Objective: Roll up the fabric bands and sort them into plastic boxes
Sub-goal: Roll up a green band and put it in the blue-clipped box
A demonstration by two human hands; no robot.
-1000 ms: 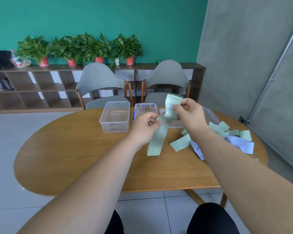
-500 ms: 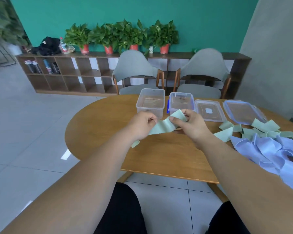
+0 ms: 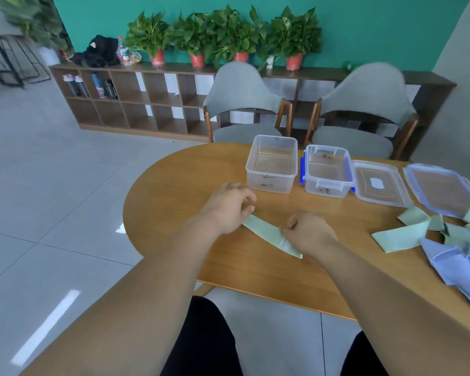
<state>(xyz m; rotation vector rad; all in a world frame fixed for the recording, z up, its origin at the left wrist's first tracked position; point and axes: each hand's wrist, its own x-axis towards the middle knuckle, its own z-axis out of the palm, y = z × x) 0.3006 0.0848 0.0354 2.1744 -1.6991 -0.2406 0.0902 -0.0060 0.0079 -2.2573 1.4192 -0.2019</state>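
I have the green band (image 3: pixel 266 234) laid flat on the desk (image 3: pixel 174 185), in the left half, about midway between the far edge and the near edge. Its long axis runs on a slant: one end points toward the rounded left end of the desk and slightly away from me, and the other comes back toward the near edge on my right.

My left hand (image 3: pixel 228 206) sits over the far-left end with its fingers curled down. Motion blur stops me telling whether that grip pinches the cloth or only rests on it. My right hand (image 3: pixel 308 232) is at the near-right end, its grip clamped on the band, where a small fold seems to be starting.

I judge this to be the start of the roll, and the right hand is better placed to lead it. The roll would travel along the slant toward the left hand, which only has to pin the far end.

There is open desk on both sides of the band, and the near edge is close enough that I would keep the roll moving away from it.

The open box (image 3: pixel 269 181) stands just beyond the left hand toward the far edge. The second box (image 3: pixel 326 183) is beside it, and two lids (image 3: pixel 377 183) lie flat further right. Neither box holds a roll that I can see.

Loose green bands (image 3: pixel 399 237) and blue bands (image 3: pixel 459 264) are heaped toward the right end, well clear of the rolling path.
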